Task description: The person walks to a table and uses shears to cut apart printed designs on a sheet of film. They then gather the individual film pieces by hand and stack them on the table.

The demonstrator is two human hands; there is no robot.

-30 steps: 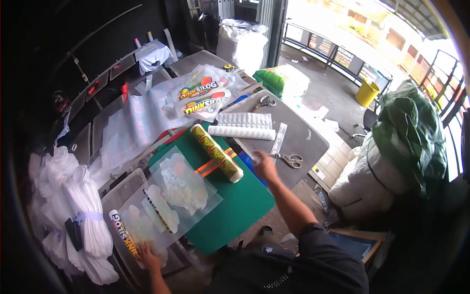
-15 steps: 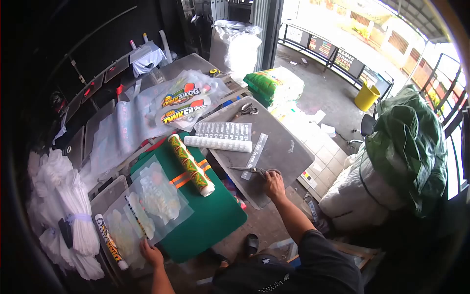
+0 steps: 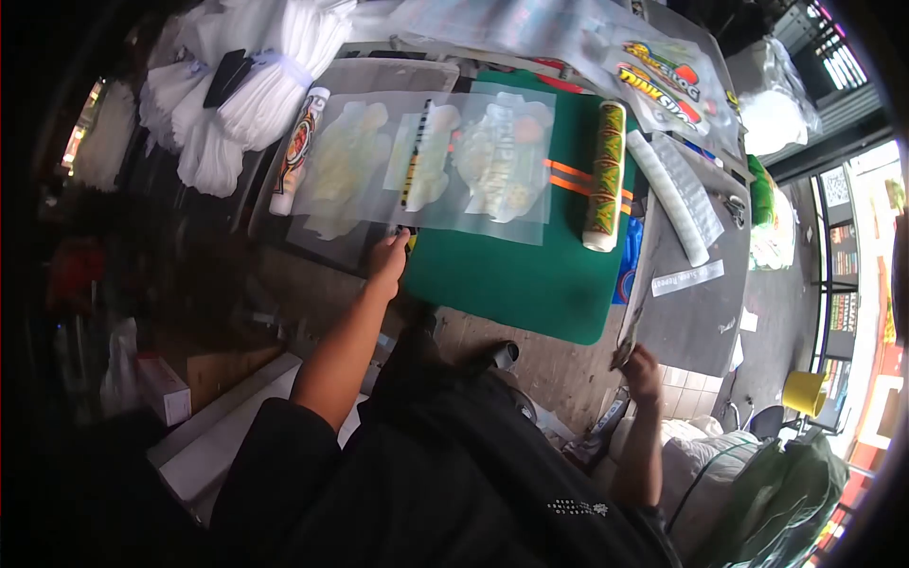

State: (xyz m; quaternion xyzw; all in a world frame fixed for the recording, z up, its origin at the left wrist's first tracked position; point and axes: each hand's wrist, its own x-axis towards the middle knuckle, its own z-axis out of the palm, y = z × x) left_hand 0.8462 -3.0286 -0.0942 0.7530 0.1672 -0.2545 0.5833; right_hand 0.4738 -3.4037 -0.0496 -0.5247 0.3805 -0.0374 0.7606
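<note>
Both hands busy: my left fingers [image 3: 398, 244] pinch the printed film [image 3: 426, 161] at its near edge, my right fingers [image 3: 640, 360] clasp the scissors [image 3: 627, 333].

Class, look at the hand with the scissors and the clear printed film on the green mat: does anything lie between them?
Nothing visible does. Between the scissors in the right hand and the printed film lies only bare green mat. The printed roll lies just beside that path.
</note>
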